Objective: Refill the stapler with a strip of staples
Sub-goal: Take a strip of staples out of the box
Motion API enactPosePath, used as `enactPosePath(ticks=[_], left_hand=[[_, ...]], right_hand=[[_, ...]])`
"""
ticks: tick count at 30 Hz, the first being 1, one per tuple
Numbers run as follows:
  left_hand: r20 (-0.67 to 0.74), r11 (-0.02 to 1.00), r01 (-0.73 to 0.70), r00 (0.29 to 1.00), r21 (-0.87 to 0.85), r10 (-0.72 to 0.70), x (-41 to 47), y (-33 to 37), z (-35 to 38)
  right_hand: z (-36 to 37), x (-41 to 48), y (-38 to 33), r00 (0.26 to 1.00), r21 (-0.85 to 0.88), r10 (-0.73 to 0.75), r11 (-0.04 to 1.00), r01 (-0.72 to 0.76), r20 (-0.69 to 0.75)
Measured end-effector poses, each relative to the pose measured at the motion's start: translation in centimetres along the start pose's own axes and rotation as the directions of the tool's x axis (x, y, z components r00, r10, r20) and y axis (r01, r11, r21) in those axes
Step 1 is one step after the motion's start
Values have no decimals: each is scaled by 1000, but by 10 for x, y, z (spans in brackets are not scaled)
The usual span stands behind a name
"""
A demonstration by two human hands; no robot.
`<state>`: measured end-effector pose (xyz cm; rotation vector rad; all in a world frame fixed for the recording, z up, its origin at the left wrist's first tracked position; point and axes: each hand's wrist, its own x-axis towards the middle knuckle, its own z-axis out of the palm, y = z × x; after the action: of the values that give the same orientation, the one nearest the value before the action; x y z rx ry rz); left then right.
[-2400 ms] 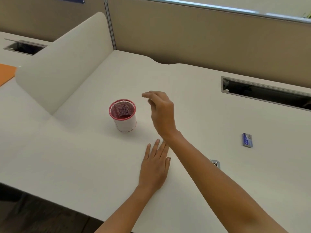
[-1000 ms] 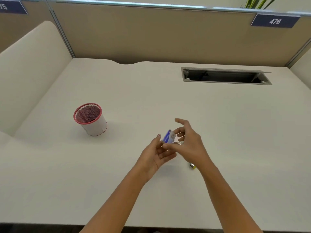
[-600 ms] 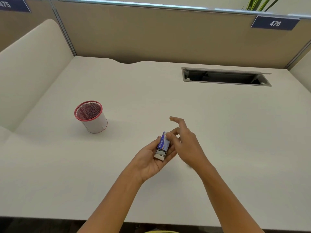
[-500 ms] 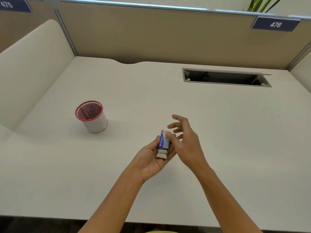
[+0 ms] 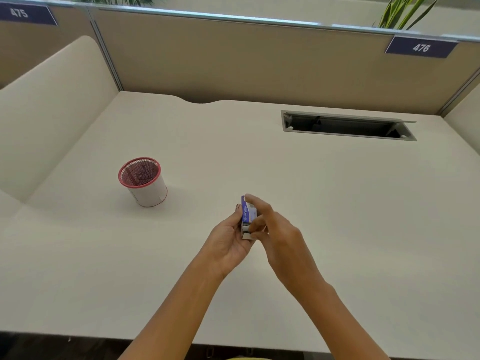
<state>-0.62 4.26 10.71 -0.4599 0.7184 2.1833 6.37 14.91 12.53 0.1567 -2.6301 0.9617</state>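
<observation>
Staple box (image 5: 246,213), blue, was held above the desk (image 5: 337,203), gripped along its sides by the left hand (image 5: 228,240). Right hand (image 5: 280,237) pinched it lengthwise, forefinger on the far end, thumb at the grey inner tray (image 5: 246,233), which stood partly slid out toward the person. Stapler: not in view. Mesh cup (image 5: 142,180), red-rimmed, stood well apart to the left. Step judged: opening the box. Next move called for drawing one strip free without spilling the rest.
</observation>
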Motion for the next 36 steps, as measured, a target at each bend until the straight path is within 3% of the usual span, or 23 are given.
enactPosePath(ticks=[11, 21, 26, 32, 36], left_hand=[[21, 999, -35, 999, -5, 36, -7, -1, -1], [12, 998, -43, 999, 45, 43, -15, -4, 1], [16, 999, 3, 1000, -45, -2, -18, -5, -2], [52, 988, 52, 998, -142, -45, -25, -4, 2], [39, 987, 59, 998, -148, -54, -29, -3, 6]], right_hand=[[-2, -7, -9, 989, 136, 121, 985, -109, -85], [0, -4, -10, 999, -49, 40, 998, -38, 32], [3, -8, -11, 1000, -165, 3, 986, 2, 26], [8, -11, -12, 988, 7, 46, 999, -46, -145], [8, -13, -18, 932, 269, 242, 948, -169, -270]])
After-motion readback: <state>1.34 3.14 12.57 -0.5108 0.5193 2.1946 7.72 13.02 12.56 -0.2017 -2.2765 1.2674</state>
